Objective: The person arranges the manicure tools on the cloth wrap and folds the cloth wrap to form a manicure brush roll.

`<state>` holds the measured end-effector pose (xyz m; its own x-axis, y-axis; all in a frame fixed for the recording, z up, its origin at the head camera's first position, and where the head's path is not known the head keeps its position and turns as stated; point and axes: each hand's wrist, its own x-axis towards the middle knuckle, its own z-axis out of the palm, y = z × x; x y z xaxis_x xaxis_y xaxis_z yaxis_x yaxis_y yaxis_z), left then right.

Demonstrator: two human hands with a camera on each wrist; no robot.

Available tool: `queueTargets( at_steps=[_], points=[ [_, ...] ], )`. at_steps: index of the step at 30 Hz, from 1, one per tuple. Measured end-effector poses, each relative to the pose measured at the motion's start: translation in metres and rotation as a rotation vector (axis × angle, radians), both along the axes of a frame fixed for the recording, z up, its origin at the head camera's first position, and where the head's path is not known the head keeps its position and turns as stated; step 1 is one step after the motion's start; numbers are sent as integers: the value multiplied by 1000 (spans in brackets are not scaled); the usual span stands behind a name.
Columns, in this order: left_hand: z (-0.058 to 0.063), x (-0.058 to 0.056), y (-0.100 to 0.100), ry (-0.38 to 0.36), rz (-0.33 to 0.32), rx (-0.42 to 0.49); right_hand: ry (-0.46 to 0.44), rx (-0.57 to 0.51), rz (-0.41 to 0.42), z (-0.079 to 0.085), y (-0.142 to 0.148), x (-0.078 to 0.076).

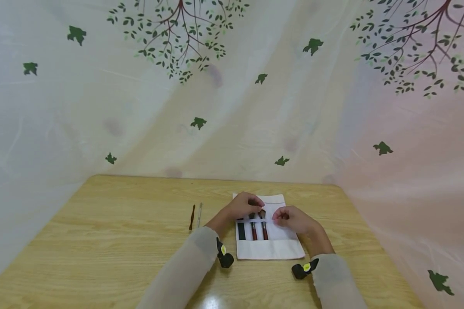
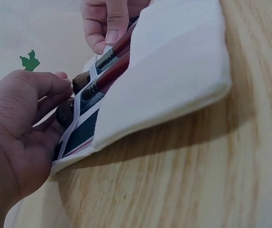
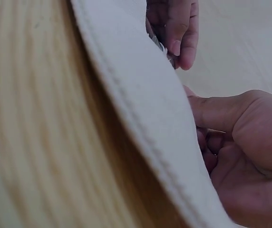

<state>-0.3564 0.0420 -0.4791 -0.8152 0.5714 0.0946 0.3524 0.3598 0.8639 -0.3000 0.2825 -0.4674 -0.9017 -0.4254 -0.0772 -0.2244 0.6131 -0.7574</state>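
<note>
A white fabric brush roll (image 1: 270,249) lies on the table, with a white elastic band (image 2: 74,116) across it. Two brushes with dark bristles and reddish-brown handles stand in its pocket under the band. The fingertips of my left hand (image 1: 244,206) pinch the bristle end of the right-hand brush (image 1: 264,229). My right hand (image 1: 294,219) has thumb and fingers curled at the band, just right of that brush. The other brush (image 1: 254,229) and a flat black piece (image 1: 241,231) sit to its left. In the right wrist view the roll's flap hides most of the brushes.
Left of the roll, a slim dark reddish tool (image 1: 192,217) and a thin silvery tool (image 1: 199,214) lie on the wooden table (image 1: 112,240). A pale curtain (image 1: 232,98) with printed leaves hangs behind the table's far edge.
</note>
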Motion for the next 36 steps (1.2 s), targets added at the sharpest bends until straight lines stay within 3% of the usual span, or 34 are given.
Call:
queueTargets(
  at_steps=[6, 11, 15, 20, 26, 32, 36],
  points=[
    [1, 0, 2, 32, 42, 51, -32, -32, 5, -1, 3, 0],
    [15, 0, -1, 110, 85, 102, -57, -37, -33, 2, 3, 1],
    [27, 0, -11, 136, 100, 86, -51, -50, -27, 2, 2, 2],
    [33, -1, -33, 146, 74, 75, -35, -75, -4, -1, 3, 3],
    [34, -4, -67, 173, 81, 45, -38, -52, -34, -1, 3, 3],
    [31, -6, -105, 219, 97, -37, -27, -57, -20, -1, 0, 3],
    [27, -7, -133, 199, 107, -104, -6, -77, 13, -2, 0, 2]
  ],
)
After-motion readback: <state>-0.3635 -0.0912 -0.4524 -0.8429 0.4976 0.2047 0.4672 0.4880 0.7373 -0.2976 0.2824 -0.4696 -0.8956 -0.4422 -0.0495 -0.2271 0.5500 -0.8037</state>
